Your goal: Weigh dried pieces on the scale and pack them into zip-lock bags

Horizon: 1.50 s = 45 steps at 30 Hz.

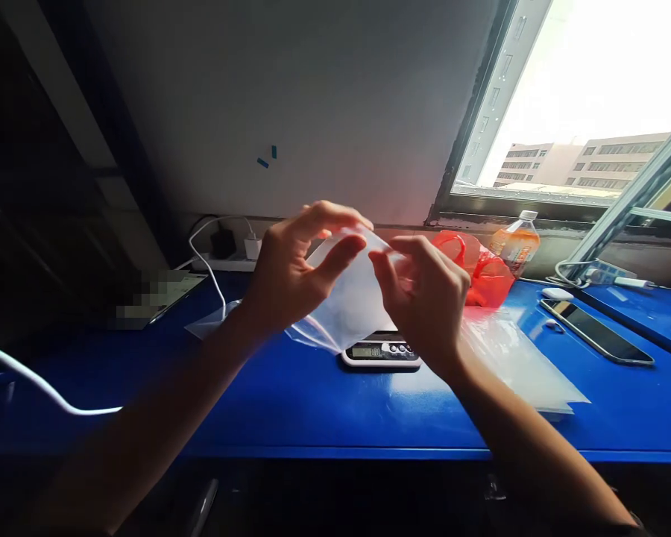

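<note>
Both my hands hold a small clear plastic bag up above the blue table. My left hand pinches the bag's top edge between thumb and fingers. My right hand pinches the same edge from the right side. The bag hangs down in front of a small digital scale, which sits on the table just below my hands and shows a lit display.
A stack of clear bags lies right of the scale. Behind it are a red plastic bag and an orange drink bottle. A phone lies at right, another phone at left, with white cables and a power strip.
</note>
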Motion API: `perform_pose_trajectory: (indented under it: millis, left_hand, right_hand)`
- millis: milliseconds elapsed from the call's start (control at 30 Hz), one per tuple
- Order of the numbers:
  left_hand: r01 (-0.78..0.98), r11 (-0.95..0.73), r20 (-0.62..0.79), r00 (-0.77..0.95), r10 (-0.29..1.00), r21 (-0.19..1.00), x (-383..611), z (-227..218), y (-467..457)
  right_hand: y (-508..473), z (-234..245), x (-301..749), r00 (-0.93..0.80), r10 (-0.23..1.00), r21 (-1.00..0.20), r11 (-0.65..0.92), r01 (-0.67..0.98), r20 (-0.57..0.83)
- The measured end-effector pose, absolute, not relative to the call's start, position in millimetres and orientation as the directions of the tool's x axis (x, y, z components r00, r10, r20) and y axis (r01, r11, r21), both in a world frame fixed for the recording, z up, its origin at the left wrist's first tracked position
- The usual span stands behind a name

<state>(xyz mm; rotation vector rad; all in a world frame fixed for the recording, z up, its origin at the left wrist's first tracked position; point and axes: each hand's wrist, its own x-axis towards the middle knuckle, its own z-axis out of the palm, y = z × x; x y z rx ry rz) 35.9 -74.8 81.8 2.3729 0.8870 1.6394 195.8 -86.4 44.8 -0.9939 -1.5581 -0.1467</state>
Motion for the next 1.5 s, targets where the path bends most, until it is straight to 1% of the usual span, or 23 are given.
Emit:
perform_pose_trajectory:
  millis: [67, 133, 167, 233, 333, 400, 467, 533, 600, 700, 800, 867, 1000, 1100, 1200, 1267, 1367, 1500]
  left_hand:
    - [0.391, -0.799, 0.797, 0.217, 0.563, 0.457, 36, 79, -74]
    - [0.381, -0.757, 0.765, 0.170, 0.621, 0.531, 32, 72, -66]
    - [0.372, -0.734, 0.748, 0.139, 0.649, 0.568, 29, 68, -60]
    - [0.340, -0.693, 0.712, 0.087, 0.696, 0.636, 21, 61, -46]
    - [0.272, -0.649, 0.644, 0.122, 0.755, 0.710, 8, 51, -28]
    - [0.230, -0.565, 0.523, 0.222, 0.823, 0.792, -1, 44, -20]
    - [0.228, -0.430, 0.348, 0.325, 0.879, 0.874, -10, 38, -15]
    - [0.240, -0.306, 0.205, 0.370, 0.906, 0.921, -17, 32, -11]
    - [0.224, -0.213, 0.120, 0.369, 0.922, 0.951, -22, 26, -9]
    - [0.165, -0.134, 0.057, 0.405, 0.913, 0.977, -20, 19, -9]
    - [0.129, -0.152, 0.073, 0.476, 0.876, 0.980, -10, 13, -13]
    - [0.118, -0.180, 0.104, 0.474, 0.874, 0.977, -4, 11, -15]
    - [0.016, -0.166, 0.149, 0.362, 0.920, 0.986, 0, 8, -16]
    - [-0.014, -0.068, 0.069, 0.324, 0.944, 0.998, 0, 5, -14]
    - [0.014, 0.036, -0.039, 0.342, 0.939, 0.999, 4, 1, -14]
    - [0.001, 0.082, -0.077, 0.344, 0.936, 0.997, 8, -3, -15]
    - [-0.064, 0.121, -0.095, 0.314, 0.945, 0.991, 13, -10, -15]
    - [-0.185, 0.086, -0.047, 0.207, 0.977, 0.979, 12, -14, -7]
  right_hand:
    - [-83, 33, 193, 0.106, 0.478, -0.428, 0.639, 0.639, 0.872]
    - [-78, 24, 196, 0.113, 0.476, -0.424, 0.621, 0.659, 0.872]
    - [-75, 20, 198, 0.109, 0.499, -0.437, 0.609, 0.662, 0.860]
    - [-68, 14, 202, 0.080, 0.587, -0.498, 0.598, 0.628, 0.805]
    - [-56, 8, 207, 0.028, 0.717, -0.625, 0.587, 0.515, 0.697]
    - [-49, 6, 211, 0.067, 0.760, -0.710, 0.566, 0.419, 0.646]
    - [-44, 5, 217, 0.154, 0.793, -0.795, 0.535, 0.287, 0.590]
    - [-40, 6, 224, 0.247, 0.818, -0.855, 0.499, 0.144, 0.519]
    - [-38, 8, 229, 0.327, 0.829, -0.881, 0.472, 0.027, 0.454]
    - [-37, 8, 230, 0.398, 0.833, -0.876, 0.465, -0.126, 0.385]
    - [-37, 4, 225, 0.377, 0.850, -0.866, 0.461, -0.192, 0.369]
    - [-38, 1, 222, 0.357, 0.856, -0.870, 0.458, -0.184, 0.375]
    - [-42, -3, 216, 0.366, 0.831, -0.856, 0.496, -0.146, 0.419]
    - [-46, -3, 213, 0.376, 0.815, -0.846, 0.517, -0.131, 0.441]
    - [-47, -4, 211, 0.369, 0.799, -0.825, 0.550, -0.130, 0.474]
    - [-48, -5, 209, 0.360, 0.798, -0.815, 0.561, -0.148, 0.484]
    - [-49, -8, 206, 0.324, 0.811, -0.803, 0.562, -0.199, 0.488]
    - [-51, -12, 204, 0.263, 0.819, -0.795, 0.565, -0.219, 0.510]
